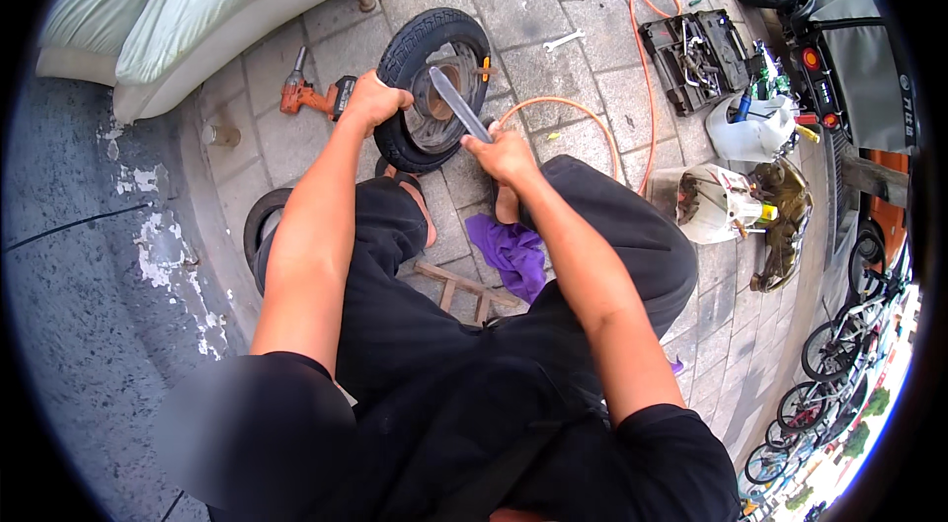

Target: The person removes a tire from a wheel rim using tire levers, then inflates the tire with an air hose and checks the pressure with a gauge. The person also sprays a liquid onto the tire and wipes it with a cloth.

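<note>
I hold a black tyre (395,60) on a grey wheel rim (433,132) upright between my legs. My left hand (380,99) is closed on the tyre's left side. My right hand (499,152) grips a long flat grey metal bar (449,97), which reaches across the front of the wheel. A small yellow-and-brown piece (486,70) sits at the wheel's upper right edge. An orange drill (306,95) lies just left of the wheel. A purple cloth (513,255) and a wooden frame (454,290) lie between my feet.
A pale covered seat (197,3) stands at upper left. An open toolbox (691,63), orange hose (632,8), spanner (563,41) and white containers (716,216) are rightward on the paving. Another tyre (262,221) lies by my left leg. Parked vehicles (854,87) line the right.
</note>
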`<state>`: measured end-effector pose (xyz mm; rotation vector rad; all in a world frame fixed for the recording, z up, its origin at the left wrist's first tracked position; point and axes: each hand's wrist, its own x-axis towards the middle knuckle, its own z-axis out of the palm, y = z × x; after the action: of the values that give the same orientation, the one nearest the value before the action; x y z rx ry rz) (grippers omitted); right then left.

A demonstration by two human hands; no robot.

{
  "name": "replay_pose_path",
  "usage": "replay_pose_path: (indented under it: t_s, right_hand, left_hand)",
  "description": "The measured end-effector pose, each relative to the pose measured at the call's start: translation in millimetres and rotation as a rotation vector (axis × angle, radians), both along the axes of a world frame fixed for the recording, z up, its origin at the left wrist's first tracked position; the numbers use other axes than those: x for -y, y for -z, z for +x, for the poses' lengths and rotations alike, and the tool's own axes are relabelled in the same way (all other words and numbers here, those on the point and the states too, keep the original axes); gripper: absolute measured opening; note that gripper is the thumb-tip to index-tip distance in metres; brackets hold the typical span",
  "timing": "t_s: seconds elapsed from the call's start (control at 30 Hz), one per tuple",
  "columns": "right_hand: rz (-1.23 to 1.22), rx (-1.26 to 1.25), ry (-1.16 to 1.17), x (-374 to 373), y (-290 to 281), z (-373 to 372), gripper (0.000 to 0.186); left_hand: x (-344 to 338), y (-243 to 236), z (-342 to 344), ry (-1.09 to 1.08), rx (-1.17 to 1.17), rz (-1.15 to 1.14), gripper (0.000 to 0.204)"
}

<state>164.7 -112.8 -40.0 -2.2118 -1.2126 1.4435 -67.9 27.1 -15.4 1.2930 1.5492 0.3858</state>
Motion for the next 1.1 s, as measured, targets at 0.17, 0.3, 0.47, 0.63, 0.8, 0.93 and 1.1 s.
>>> replay_pose_path:
  t_s: [0.17, 0.3, 0.47, 0.63, 0.8, 0.93, 1.1]
  right_hand:
    - [0.182, -0.08, 0.097, -25, 50, -29, 0.085]
    - [0.216, -0.259, 0.182, -38, 29, -46, 0.071]
    - [0.324, -0.372, 0.233, -44, 73, -52, 0.054]
    - [0.371, -0.416, 0.381, -41, 88, -83, 0.044]
    - [0.363, -0.458, 0.455, -41, 94, -100, 0.036]
    - [0.429, -0.462, 0.403, -45, 111, -95, 0.034]
    - [0.567, -0.102, 0.163, -57, 128, -45, 0.037]
  left_hand:
    - [-14, -14, 20, -0.038, 0.008, -0.023, 0.028]
    - [-19, -17, 15, -0.066, 0.009, -0.047, 0.034]
    - [-29, -9, 17, -0.041, 0.026, -0.021, 0.039]
    - [-33, -11, 17, 0.007, -0.026, -0.003, 0.037]
    - [-37, -11, 17, -0.003, -0.022, -0.014, 0.037]
    - [-39, -8, 18, 0.012, -0.078, 0.016, 0.038]
    - [-47, 7, 26, 0.018, -0.035, 0.053, 0.039]
